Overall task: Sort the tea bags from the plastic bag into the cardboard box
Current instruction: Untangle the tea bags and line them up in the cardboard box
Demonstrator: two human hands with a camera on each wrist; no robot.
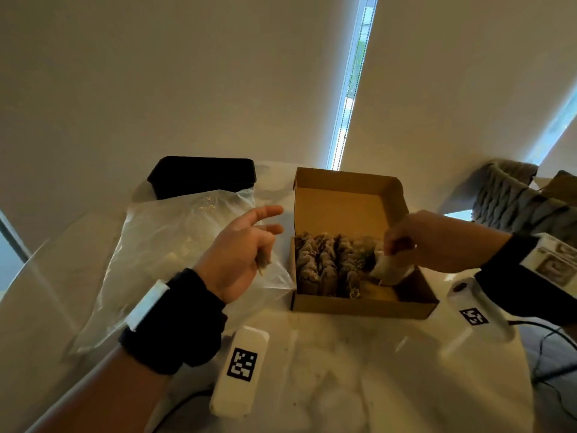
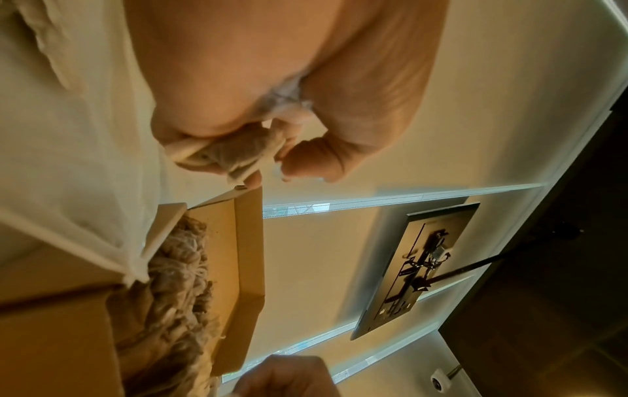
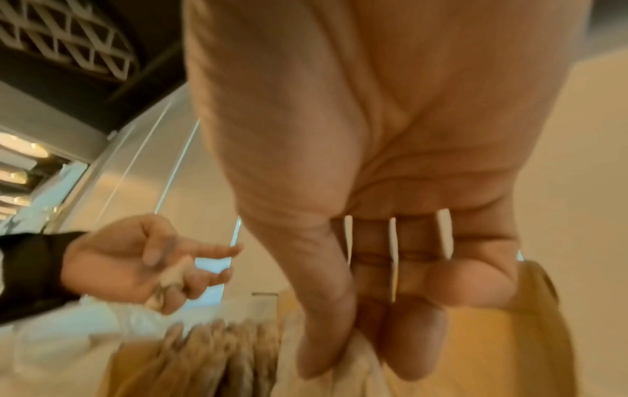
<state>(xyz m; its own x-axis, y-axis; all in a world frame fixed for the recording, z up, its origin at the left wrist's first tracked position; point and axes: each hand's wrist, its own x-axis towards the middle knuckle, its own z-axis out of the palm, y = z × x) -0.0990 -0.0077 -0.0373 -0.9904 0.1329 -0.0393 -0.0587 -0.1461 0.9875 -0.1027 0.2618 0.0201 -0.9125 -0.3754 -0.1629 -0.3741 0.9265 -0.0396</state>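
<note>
At lower left of the head view the left hand (image 1: 237, 254) curls its lower fingers round a tea bag (image 1: 263, 264) above the plastic bag (image 1: 162, 245); right of centre the right hand (image 1: 437, 242) pinches another tea bag (image 1: 390, 267) inside the cardboard box (image 1: 359, 304), beside the standing rows; a black case (image 1: 203, 176) lies behind on the worktop (image 1: 343, 370).

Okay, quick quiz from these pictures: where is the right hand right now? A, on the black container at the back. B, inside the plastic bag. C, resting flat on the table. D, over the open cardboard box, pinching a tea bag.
D: the right hand is at the right end of the cardboard box, its fingers pinching a pale tea bag beside the rows already packed there.
</note>
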